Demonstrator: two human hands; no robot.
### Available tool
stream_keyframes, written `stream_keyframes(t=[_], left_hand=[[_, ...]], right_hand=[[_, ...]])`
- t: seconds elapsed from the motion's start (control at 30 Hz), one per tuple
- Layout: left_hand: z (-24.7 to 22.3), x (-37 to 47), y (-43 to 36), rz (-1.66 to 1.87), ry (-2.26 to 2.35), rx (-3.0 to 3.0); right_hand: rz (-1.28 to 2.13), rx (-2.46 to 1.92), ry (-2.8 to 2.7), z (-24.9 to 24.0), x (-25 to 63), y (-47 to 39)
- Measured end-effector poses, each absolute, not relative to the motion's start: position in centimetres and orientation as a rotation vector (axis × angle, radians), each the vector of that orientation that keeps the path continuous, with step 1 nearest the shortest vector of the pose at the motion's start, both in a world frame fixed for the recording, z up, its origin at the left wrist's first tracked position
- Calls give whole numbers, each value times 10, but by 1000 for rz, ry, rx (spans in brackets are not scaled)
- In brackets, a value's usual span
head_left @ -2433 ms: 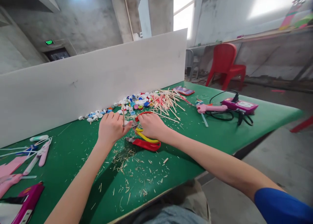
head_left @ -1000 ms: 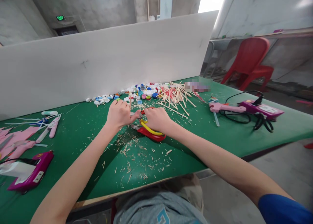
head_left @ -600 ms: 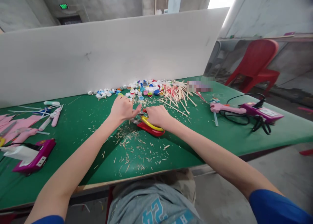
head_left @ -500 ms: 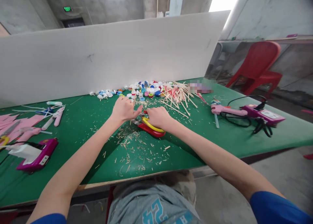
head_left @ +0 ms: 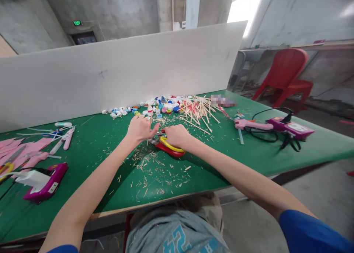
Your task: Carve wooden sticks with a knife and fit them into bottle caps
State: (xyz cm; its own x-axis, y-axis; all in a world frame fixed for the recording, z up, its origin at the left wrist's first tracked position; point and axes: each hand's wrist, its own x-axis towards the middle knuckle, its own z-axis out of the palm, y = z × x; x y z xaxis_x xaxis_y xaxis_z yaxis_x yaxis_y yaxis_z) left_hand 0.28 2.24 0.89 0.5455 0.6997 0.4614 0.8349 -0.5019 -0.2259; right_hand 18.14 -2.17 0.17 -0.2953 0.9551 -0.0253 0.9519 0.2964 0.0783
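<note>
My left hand (head_left: 140, 129) is closed around a thin wooden stick (head_left: 151, 121), which sticks up past its fingers. Its thumb points right, toward the metal part of the scissors. My right hand (head_left: 176, 135) is wrapped round a pair of scissors with red and yellow handles (head_left: 172, 152). The lower handle shows beneath that hand, and the blades lie between the two hands. Where exactly the blades meet the stick is hidden by the fingers. Pale wood shavings (head_left: 143, 159) are scattered on the green table (head_left: 204, 177) under and in front of both hands.
Behind the hands lie many coloured bottle caps (head_left: 159, 107) and a heap of wooden sticks (head_left: 203, 111). A pink glue gun (head_left: 253, 124) and purple power strip (head_left: 293, 128) sit right; another purple power strip (head_left: 51, 183) and pink sheets (head_left: 16, 148) sit left. A white board (head_left: 121, 74) stands behind.
The camera view has shifted slightly, so the board and background sit lower. Both hands stay close together, with the stick and the scissors still in their grip.
</note>
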Motion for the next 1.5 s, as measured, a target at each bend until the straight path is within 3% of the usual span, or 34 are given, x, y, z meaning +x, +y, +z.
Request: stream_keyframes(t=[0.4,0.63,1.07,1.5], left_hand=[[14,-6,23,-737,-1155,-2305],[-5,-2,16,-942,-1337,-2302],[8,24,12,-962,-1519,-2393],[21,26,3,-1207,-1656,-2571]], right_hand=[[-53,2060,2412,4,190,-18],[-284,2266,2292,13,206,-11],[-907,2186,2421,28,208,-25],[-1182,2032,2568,41,209,-36]])
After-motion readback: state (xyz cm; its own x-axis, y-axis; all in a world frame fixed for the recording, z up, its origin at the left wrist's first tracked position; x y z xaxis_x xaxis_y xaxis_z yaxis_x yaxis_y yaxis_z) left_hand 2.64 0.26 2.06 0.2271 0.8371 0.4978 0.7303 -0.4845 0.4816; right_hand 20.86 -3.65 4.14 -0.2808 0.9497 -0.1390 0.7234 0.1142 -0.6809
